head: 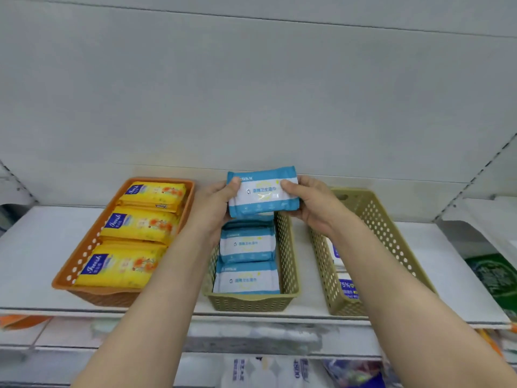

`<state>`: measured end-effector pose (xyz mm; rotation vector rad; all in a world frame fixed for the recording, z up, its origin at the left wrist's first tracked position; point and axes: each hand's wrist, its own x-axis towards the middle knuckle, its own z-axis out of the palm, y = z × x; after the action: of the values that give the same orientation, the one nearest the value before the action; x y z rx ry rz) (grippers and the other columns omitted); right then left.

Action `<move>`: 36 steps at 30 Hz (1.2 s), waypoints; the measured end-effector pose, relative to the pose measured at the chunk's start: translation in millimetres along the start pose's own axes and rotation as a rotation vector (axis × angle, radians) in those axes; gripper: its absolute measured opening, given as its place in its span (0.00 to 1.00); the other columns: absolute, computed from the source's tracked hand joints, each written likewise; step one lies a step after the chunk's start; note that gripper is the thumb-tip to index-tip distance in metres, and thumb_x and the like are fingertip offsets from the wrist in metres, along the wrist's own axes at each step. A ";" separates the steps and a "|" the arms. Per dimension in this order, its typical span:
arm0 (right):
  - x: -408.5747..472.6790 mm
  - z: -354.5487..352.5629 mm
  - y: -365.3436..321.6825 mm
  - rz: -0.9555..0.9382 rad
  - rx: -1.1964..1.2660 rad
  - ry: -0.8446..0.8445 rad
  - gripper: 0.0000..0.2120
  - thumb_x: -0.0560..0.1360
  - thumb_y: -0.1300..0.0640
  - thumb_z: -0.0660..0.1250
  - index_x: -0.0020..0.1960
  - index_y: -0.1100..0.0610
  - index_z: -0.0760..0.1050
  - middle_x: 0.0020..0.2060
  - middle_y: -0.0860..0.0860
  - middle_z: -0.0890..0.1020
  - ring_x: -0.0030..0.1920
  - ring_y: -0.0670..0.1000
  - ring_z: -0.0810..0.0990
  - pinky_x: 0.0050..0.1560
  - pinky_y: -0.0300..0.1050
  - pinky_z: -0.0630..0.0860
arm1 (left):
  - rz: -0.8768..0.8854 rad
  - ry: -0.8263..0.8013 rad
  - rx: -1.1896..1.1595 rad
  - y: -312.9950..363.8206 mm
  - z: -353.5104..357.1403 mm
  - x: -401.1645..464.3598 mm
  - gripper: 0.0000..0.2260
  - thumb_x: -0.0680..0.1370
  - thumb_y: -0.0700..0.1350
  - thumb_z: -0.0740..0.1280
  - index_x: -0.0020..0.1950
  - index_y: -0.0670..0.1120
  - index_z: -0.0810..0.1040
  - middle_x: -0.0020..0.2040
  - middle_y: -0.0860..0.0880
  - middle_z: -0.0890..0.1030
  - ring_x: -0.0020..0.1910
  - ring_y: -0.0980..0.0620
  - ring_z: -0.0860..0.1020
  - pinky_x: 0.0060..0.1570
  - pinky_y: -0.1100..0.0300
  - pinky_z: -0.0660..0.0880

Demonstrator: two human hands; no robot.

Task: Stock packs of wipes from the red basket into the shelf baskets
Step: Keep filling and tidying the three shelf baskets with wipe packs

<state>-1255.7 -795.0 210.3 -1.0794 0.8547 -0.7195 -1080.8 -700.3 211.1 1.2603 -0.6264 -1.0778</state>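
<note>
I see a white shelf point(42, 247) carrying three perforated baskets side by side. An orange basket point(84, 261) sits left, an olive basket point(288, 261) in the middle, another olive basket point(386, 228) right, all apart.

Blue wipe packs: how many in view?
3 clearly: one blue pack held by both hands above the middle basket; two lying in it, mid and front. Another may sit hidden under the held one.

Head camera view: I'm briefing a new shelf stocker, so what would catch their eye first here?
First, the blue and white wipes pack held by the left hand and right hand above the back of the middle olive basket, which already holds matching packs. Next, the orange basket at the left, filled with bright yellow packs.
</note>
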 end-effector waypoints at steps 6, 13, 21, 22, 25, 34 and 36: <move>-1.9 4.9 13.0 -0.157 -0.210 0.081 0.12 0.71 0.64 0.76 0.51 0.53 0.80 0.52 0.57 0.85 0.48 0.53 0.84 0.51 0.50 0.82 | 0.026 0.111 0.117 -13.0 -4.9 -8.4 0.10 0.82 0.48 0.65 0.48 0.46 0.84 0.44 0.49 0.87 0.42 0.52 0.85 0.40 0.59 0.80; 3.5 1.1 39.0 -0.049 -0.540 0.191 0.13 0.69 0.59 0.79 0.49 0.52 0.77 0.51 0.54 0.83 0.48 0.53 0.83 0.50 0.51 0.81 | 0.052 0.188 0.584 -52.2 -38.8 -9.0 0.21 0.83 0.53 0.61 0.76 0.51 0.67 0.68 0.55 0.74 0.65 0.54 0.73 0.58 0.57 0.73; -2.8 37.8 48.4 0.123 -1.180 -0.121 0.16 0.70 0.51 0.78 0.53 0.50 0.75 0.55 0.48 0.76 0.54 0.49 0.75 0.44 0.43 0.70 | -0.057 0.055 0.383 -59.7 -46.8 -7.5 0.11 0.85 0.48 0.56 0.64 0.62 0.72 0.50 0.65 0.77 0.46 0.68 0.77 0.37 0.70 0.74; -4.7 40.8 48.9 0.131 -1.251 -0.156 0.16 0.69 0.50 0.78 0.52 0.50 0.76 0.54 0.47 0.76 0.53 0.48 0.75 0.46 0.43 0.71 | -0.052 0.058 0.378 -60.5 -47.1 -6.9 0.12 0.85 0.48 0.56 0.65 0.62 0.72 0.51 0.65 0.78 0.47 0.68 0.77 0.38 0.70 0.74; -9.2 50.8 61.0 0.111 -1.466 -0.208 0.16 0.68 0.47 0.78 0.48 0.49 0.75 0.48 0.45 0.77 0.50 0.48 0.75 0.47 0.45 0.73 | -0.052 0.072 0.363 -64.4 -47.3 -4.1 0.15 0.85 0.49 0.56 0.71 0.60 0.72 0.52 0.64 0.78 0.49 0.66 0.78 0.35 0.73 0.74; -12.2 54.4 79.3 -0.124 -1.443 -0.031 0.26 0.70 0.39 0.73 0.63 0.49 0.74 0.61 0.49 0.74 0.65 0.52 0.70 0.63 0.48 0.70 | -0.051 0.059 0.377 -70.8 -53.7 -1.5 0.16 0.85 0.51 0.56 0.73 0.58 0.71 0.55 0.59 0.80 0.46 0.65 0.81 0.33 0.71 0.75; -5.7 57.5 82.7 -0.222 -1.403 0.009 0.33 0.77 0.37 0.63 0.77 0.50 0.61 0.77 0.50 0.62 0.78 0.53 0.55 0.76 0.52 0.58 | -0.047 0.054 0.382 -73.2 -55.4 -0.2 0.17 0.85 0.51 0.56 0.73 0.58 0.70 0.60 0.56 0.79 0.52 0.62 0.79 0.36 0.69 0.75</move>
<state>-1201.5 -738.6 146.6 -2.4320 1.2766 -0.2037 -1054.5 -672.1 127.8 1.6350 -0.7896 -0.9869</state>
